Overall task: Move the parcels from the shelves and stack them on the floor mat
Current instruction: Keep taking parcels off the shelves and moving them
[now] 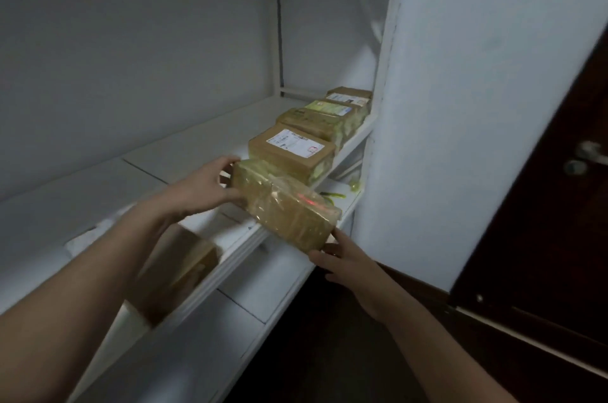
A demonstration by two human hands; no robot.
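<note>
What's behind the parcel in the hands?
A labelled parcel sits right behind the held parcel, then more parcels in a row along the shelf. The held parcel hides the labelled one's near lower edge.

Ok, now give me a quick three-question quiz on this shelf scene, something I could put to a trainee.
1. True or false: only one hand holds the tape-wrapped brown cardboard parcel at the edge of the white shelf.
2. The brown cardboard parcel with a white printed label lies: A) on the floor; B) on the same shelf, just behind the held parcel; C) on the top shelf.
3. Fill in: the dark brown door is on the person's ___ side.
Key: 1 false, the left hand and the right hand both grip it; 2 B; 3 right.
</note>
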